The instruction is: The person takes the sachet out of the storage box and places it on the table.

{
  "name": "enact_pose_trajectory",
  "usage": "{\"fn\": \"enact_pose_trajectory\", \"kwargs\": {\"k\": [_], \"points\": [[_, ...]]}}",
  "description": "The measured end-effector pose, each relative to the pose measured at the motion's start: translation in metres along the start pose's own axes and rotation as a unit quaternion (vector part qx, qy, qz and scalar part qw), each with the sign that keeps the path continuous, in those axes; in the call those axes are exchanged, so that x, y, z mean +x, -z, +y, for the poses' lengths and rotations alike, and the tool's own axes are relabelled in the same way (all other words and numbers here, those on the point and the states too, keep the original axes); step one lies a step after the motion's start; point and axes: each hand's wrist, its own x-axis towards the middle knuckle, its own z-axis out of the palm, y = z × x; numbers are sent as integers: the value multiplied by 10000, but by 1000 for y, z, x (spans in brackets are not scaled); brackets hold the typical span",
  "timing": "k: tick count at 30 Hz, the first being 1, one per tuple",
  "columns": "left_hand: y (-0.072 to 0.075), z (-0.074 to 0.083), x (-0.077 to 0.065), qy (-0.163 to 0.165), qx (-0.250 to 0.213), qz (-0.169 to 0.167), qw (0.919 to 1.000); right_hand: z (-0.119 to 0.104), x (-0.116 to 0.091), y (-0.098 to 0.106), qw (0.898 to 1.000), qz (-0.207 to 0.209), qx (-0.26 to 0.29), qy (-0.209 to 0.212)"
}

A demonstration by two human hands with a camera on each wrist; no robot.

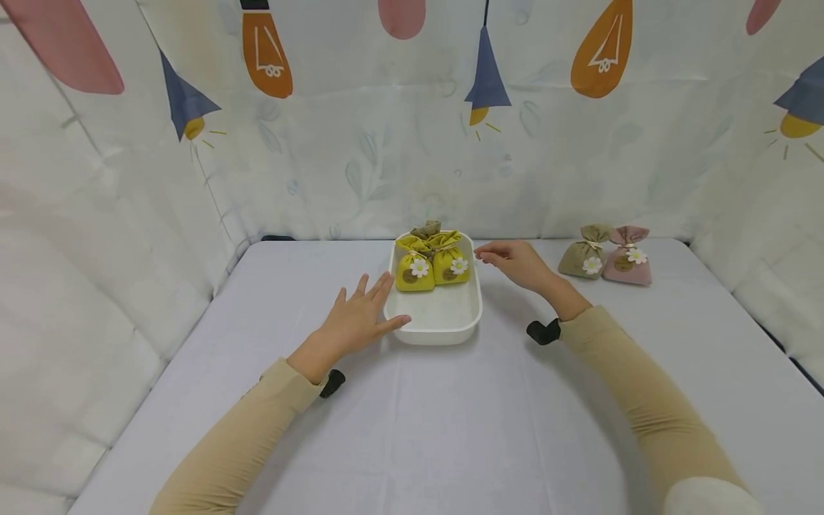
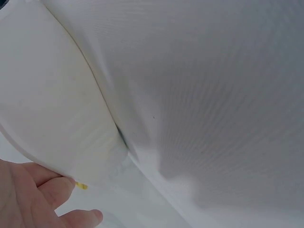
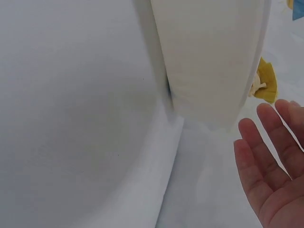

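A white plastic basin (image 1: 433, 315) stands on the table with two yellow drawstring pouches (image 1: 415, 275) side by side in its far half. Each bears a white flower. Behind them a greenish-brown pouch (image 1: 427, 229) shows only its gathered top. My left hand (image 1: 352, 320) is spread at the basin's left side, fingertips right at the rim; the left wrist view shows its fingers (image 2: 56, 190) along the basin's edge. On the other side my right hand (image 1: 515, 263) is near the right rim, its fingers (image 3: 254, 147) loosely bent with nothing held.
An olive pouch (image 1: 582, 254) and a pink pouch (image 1: 627, 257) stand together at the table's far right. A white cloth covers the table (image 1: 450, 429). Behind its far edge hangs a printed curtain (image 1: 412, 143). Dark wrist mounts (image 1: 543, 332) sit below both hands.
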Motion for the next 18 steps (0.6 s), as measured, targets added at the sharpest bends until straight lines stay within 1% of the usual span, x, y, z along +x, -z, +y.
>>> {"fn": "enact_pose_trajectory", "kwargs": {"k": [6,12,18], "points": [[1,0,-1,-7,29,-14,10000,-9,7,0,9999,-63,23,-150],[0,0,0,1,41,-23,10000,-13,17,0,9992,-125,292,-237],[1,0,0,10,16,-37,10000,-13,26,0,9976,-194,505,-436]]}}
